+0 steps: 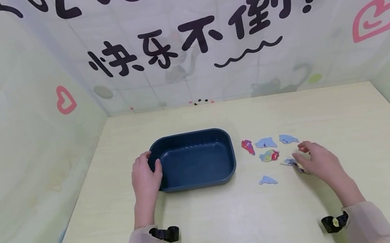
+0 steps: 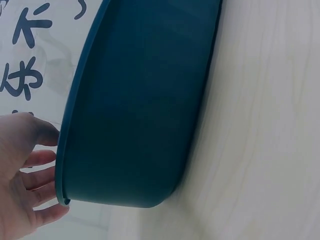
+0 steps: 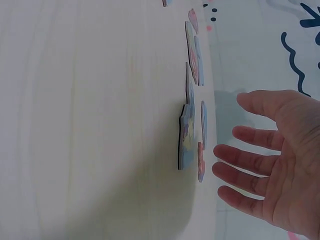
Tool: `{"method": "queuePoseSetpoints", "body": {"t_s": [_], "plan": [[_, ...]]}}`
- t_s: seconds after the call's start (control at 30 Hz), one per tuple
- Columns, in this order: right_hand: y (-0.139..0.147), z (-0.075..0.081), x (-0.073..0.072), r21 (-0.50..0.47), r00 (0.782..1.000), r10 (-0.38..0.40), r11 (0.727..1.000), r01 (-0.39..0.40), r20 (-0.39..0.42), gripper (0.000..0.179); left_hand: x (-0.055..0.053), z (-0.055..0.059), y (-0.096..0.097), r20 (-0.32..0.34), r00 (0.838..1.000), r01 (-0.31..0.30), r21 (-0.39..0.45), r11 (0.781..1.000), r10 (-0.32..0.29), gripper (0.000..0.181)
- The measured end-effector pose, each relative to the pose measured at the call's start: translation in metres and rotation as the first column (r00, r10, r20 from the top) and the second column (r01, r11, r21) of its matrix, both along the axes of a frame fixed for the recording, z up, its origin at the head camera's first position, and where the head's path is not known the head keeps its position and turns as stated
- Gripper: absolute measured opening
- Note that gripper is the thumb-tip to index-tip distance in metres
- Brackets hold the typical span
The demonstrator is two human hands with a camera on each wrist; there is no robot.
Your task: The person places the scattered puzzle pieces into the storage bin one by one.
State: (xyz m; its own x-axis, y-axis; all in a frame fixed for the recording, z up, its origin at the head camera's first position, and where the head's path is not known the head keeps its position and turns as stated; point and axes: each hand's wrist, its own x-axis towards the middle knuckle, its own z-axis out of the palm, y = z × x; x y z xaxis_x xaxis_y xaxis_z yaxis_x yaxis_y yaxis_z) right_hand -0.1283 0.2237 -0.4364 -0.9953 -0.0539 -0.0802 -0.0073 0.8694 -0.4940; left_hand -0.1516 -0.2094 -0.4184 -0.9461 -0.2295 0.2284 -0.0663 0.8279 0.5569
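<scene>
My left hand (image 1: 145, 176) holds the left end of a dark blue rectangular tray (image 1: 230, 162), its thumb over the rim and its fingers along the outside. In the left wrist view the tray's outer wall (image 2: 135, 125) hides the thumb tip. Over on the right, my right hand (image 1: 319, 161) hovers with loosely bent fingers and nothing between them. Below it lie flat, irregular puzzle pieces, among them a yellow-and-purple piece (image 3: 187, 142) overlapping a blue piece (image 1: 288, 162). A red piece (image 3: 201, 162) is partly covered by the fingers in the head view.
Other flat pieces lie between tray and right hand: a red-purple piece (image 1: 248, 147), two light blue pieces at the back, a multicoloured piece (image 1: 269, 155) and a blue piece (image 1: 267, 180) nearer the front. A printed cloth (image 1: 188, 84) hangs behind the pale wooden table (image 1: 213, 230).
</scene>
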Motion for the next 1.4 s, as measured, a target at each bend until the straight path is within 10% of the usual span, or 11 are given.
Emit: {"method": "queuePoseSetpoints", "body": {"t_s": [1.4], "plan": [[0.022,-0.006,-0.004,-0.115,0.969,0.109,0.990,-0.086,0.219,0.056,-0.013,-0.008,-0.016,0.184,0.982,-0.089,0.195,0.977,0.053,0.041]]}}
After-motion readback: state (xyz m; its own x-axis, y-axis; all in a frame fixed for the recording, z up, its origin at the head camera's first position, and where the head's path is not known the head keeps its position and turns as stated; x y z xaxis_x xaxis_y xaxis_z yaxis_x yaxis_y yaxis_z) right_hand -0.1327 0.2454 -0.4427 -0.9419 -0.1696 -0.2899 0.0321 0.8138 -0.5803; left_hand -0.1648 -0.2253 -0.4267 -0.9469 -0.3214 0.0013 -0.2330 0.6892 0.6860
